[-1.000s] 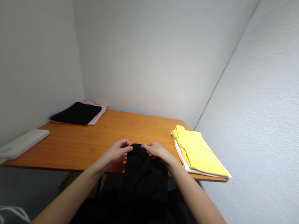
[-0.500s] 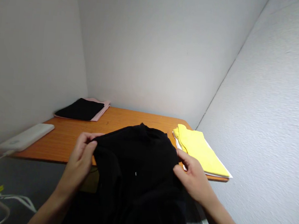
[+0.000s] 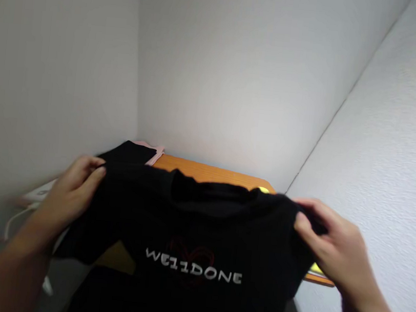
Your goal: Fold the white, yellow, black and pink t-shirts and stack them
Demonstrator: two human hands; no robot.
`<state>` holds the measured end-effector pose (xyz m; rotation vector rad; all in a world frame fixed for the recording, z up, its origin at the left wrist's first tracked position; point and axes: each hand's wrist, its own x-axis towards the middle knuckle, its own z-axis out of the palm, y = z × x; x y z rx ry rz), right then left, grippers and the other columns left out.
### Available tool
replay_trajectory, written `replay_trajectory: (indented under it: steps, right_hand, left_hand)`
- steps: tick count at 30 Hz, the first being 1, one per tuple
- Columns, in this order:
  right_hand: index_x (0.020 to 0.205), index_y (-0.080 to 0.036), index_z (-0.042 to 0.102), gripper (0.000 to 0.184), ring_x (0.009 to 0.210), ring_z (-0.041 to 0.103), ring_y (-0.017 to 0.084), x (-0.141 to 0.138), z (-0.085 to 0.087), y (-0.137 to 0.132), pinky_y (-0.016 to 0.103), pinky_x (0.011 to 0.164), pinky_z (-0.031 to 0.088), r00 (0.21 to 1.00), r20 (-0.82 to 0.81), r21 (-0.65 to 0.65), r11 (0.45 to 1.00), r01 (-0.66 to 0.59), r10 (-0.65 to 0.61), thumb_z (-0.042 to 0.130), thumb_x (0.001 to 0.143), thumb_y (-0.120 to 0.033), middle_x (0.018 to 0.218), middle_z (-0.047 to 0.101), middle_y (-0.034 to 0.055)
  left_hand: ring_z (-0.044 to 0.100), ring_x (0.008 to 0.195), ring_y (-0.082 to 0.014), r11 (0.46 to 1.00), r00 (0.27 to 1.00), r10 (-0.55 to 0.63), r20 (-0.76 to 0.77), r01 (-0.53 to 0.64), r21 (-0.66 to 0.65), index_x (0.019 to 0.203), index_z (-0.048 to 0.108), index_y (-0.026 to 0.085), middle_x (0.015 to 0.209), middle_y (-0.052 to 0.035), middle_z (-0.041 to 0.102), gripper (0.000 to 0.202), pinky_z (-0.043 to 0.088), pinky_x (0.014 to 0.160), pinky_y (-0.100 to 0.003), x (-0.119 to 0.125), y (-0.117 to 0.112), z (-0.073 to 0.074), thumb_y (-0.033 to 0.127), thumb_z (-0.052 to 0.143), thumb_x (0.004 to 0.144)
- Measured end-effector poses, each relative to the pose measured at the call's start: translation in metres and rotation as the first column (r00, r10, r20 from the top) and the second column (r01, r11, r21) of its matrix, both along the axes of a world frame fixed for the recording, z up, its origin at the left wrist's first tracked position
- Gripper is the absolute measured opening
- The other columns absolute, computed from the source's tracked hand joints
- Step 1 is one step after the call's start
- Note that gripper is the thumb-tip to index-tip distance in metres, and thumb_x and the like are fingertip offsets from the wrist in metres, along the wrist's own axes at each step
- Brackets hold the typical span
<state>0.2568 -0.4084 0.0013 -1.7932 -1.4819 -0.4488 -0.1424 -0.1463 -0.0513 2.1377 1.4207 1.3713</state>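
A black T-shirt [image 3: 200, 234] is stretched out between my two hands, its neckline up and its front facing me. White lettering reading "WE11DONE" runs across the chest over a faint red heart outline. My left hand [image 3: 78, 183] pinches the shirt near the left shoulder, thumb in front. At the opposite shoulder, my right hand [image 3: 332, 236] grips the fabric with the thumb on top. The lower part of the shirt falls out of view at the bottom, and the shirt hides most of the table.
Behind the shirt lies a wooden table [image 3: 210, 172] against pale walls. Folded black cloth [image 3: 129, 152] rests on pink cloth [image 3: 159, 152] at the back left. Yellow cloth [image 3: 263, 190] peeks out at right. A white device [image 3: 40, 191] with a white cable [image 3: 12, 220] is at left.
Both hands have moved apart, spreading the bunched black T-shirt wide so that its neckline and printed front now show. The camera view has shifted slightly.
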Motion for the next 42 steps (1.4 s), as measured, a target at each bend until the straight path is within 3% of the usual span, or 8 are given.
replay_trajectory:
  steps: [3,6,12,16,19,28,34,42]
  right_hand:
    - [0.104,-0.019,0.067,0.027,0.073,0.063,0.02,0.026,0.022,0.091,0.033,0.073,0.05,0.991,0.133,0.084,0.996,-0.026,0.015,0.05,0.087,-0.03,0.091,0.071,0.0066]
    - [0.114,-0.011,0.064,0.034,0.097,0.062,0.027,0.045,0.007,0.166,0.039,0.089,0.046,0.957,0.238,0.091,0.985,0.146,-0.163,0.047,0.085,-0.019,0.105,0.068,0.0152]
    - [0.116,-0.015,0.064,0.034,0.108,0.06,0.025,0.026,-0.094,0.202,0.036,0.096,0.042,0.978,0.207,-0.439,0.895,0.079,0.014,0.041,0.095,-0.028,0.114,0.067,0.0141]
    - [0.148,-0.026,0.038,0.062,0.14,0.03,0.039,0.011,-0.153,0.2,0.055,0.108,0.028,0.994,0.108,-0.725,0.685,0.069,0.014,0.036,0.096,-0.058,0.155,0.031,0.0144]
    - [0.153,-0.036,0.02,0.068,0.145,0.005,0.043,0.011,-0.176,0.198,0.067,0.109,0.011,0.995,0.07,-0.78,0.618,0.102,-0.076,0.026,0.093,-0.068,0.162,0.008,0.006]
    - [0.142,-0.018,0.047,0.06,0.128,0.048,0.031,0.068,-0.141,0.228,0.041,0.105,0.036,0.993,-0.023,-0.664,0.744,0.073,-0.118,0.039,0.095,-0.055,0.139,0.053,0.0162]
    - [0.133,-0.009,0.053,0.044,0.121,0.056,0.027,0.114,-0.132,0.26,0.035,0.098,0.042,0.958,0.012,-0.646,0.729,0.226,-0.286,0.034,0.098,-0.027,0.129,0.059,0.0209]
    - [0.1,-0.011,0.068,0.031,0.112,0.058,0.036,0.114,-0.143,0.274,0.045,0.088,0.047,0.953,0.071,-0.652,0.71,0.267,-0.293,0.058,0.087,-0.037,0.115,0.065,0.0214]
  left_hand:
    - [0.063,0.09,-0.0243,0.993,0.982,0.088,-0.165,-0.074,0.089,0.112,0.052,0.012,0.097,-0.0086,0.064,0.034,0.051,0.082,-0.04,0.046,0.061,0.028,0.037,0.037,0.094]
    - [0.054,0.116,-0.0286,0.99,0.959,0.074,-0.274,-0.036,0.138,0.124,0.047,0.004,0.122,-0.0174,0.059,0.041,0.04,0.102,-0.045,0.085,0.096,0.033,0.031,0.04,0.094]
    - [0.046,0.132,-0.0211,0.958,0.79,-0.252,-0.56,0.287,-0.025,0.128,0.057,0.018,0.14,-0.0084,0.055,0.042,0.03,0.114,-0.034,0.121,0.073,-0.048,0.035,0.038,0.096]
    - [0.033,0.141,-0.0377,0.958,0.708,-0.285,-0.646,0.178,-0.226,0.141,0.05,0.019,0.15,-0.0152,0.042,0.061,0.028,0.111,-0.057,0.133,0.073,-0.104,0.054,0.044,0.091]
    - [0.026,0.143,-0.0421,0.951,0.695,-0.276,-0.664,0.097,-0.294,0.146,0.043,0.021,0.155,-0.0167,0.033,0.068,0.023,0.109,-0.065,0.136,0.075,-0.116,0.06,0.042,0.091]
    - [0.049,0.125,-0.0291,0.936,0.717,-0.345,-0.606,0.312,-0.162,0.131,0.053,0.019,0.14,-0.0108,0.049,0.046,0.039,0.104,-0.054,0.166,0.0,-0.083,0.043,0.058,0.092]
    - [0.049,0.122,-0.0271,0.705,0.541,-0.584,-0.605,0.708,-0.048,0.139,0.047,0.024,0.141,-0.0092,0.052,0.065,0.041,0.101,-0.041,0.225,-0.107,-0.111,0.059,0.059,0.085]
    - [0.055,0.085,-0.021,0.713,0.602,-0.467,-0.647,0.69,0.128,0.087,0.056,0.018,0.089,-0.0036,0.059,0.005,0.046,0.068,-0.033,0.259,-0.126,-0.138,0.024,0.058,0.088]
